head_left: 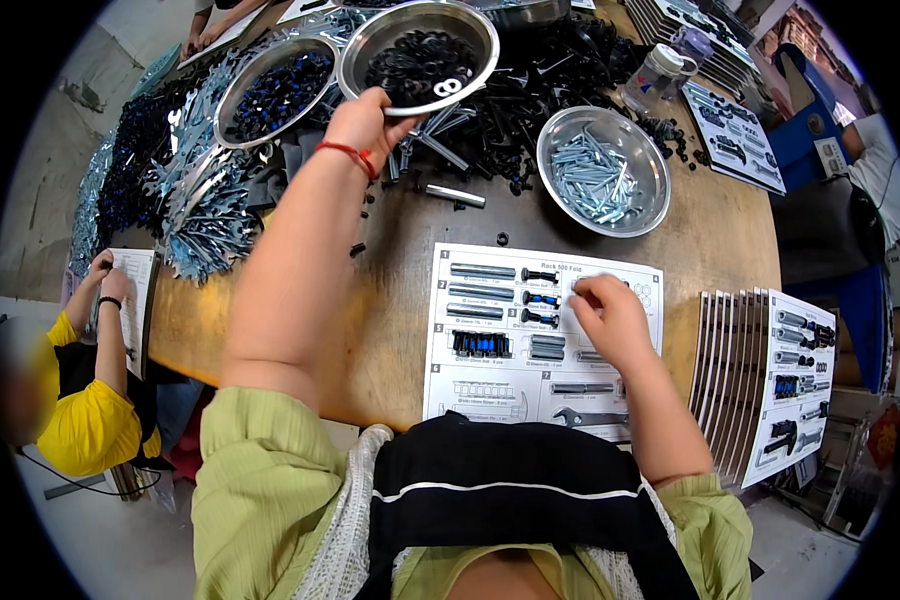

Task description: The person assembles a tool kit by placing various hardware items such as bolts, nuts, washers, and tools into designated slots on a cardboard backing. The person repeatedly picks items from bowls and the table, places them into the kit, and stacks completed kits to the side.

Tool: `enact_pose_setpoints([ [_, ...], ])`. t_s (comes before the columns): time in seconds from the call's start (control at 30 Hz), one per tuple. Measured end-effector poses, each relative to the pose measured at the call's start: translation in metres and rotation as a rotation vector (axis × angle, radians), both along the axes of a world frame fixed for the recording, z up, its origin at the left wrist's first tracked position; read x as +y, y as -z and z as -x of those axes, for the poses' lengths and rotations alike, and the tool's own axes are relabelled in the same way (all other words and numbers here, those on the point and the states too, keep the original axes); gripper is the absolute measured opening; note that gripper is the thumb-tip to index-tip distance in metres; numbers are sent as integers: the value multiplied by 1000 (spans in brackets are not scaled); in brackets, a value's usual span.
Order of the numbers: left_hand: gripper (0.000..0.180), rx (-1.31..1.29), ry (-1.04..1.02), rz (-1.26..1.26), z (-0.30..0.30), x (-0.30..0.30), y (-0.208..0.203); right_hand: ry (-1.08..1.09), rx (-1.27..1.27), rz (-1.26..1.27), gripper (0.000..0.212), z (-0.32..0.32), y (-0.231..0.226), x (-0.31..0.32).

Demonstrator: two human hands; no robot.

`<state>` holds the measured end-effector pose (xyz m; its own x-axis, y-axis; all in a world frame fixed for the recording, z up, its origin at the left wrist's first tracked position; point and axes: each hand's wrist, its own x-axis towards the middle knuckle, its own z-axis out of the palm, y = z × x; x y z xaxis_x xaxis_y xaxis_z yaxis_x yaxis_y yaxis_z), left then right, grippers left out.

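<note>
My left hand [370,125] reaches to the far side and grips the near rim of a steel bowl [482,75]. The bowl is tilted and holds black ring-shaped parts [422,65], with a few white rings near its edge. Over the upper right of a white parts card [445,400], my right hand [610,318] has its fingers curled in. What those fingers hold, if anything, is hidden. The card shows metal tubes [482,271], black bolts, blue-marked bolts [541,298] and a wrench [588,418] in numbered boxes.
A steel bowl of silver bolts [595,175] stands right of centre. Another bowl [280,90] holds blue-tipped black bolts. Flat wrenches [205,225] pile up at left. A loose tube [456,196] lies mid-table; stacked cards [790,390] stand right. A co-worker [95,400] works at left.
</note>
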<state>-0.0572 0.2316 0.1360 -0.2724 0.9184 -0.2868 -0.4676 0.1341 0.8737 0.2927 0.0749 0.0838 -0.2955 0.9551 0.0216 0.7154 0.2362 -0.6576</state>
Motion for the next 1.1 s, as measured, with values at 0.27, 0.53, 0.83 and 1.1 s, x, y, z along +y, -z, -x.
enact_pose_setpoints([
  [0.27, 37, 21, -2, 171, 14, 20, 32, -7, 11, -76, 47, 112, 51, 91],
  [0.53, 28, -153, -60, 89, 7, 22, 78, 314, 55, -168, 43, 163, 84, 165],
  [0.83, 37, 9, -42, -3, -1, -33, 92, 77, 139, -206, 38, 138, 94, 145],
  [1.1, 24, 1116, 525, -23, -44, -96, 95, -3, 242, -149, 28, 109, 76, 112],
])
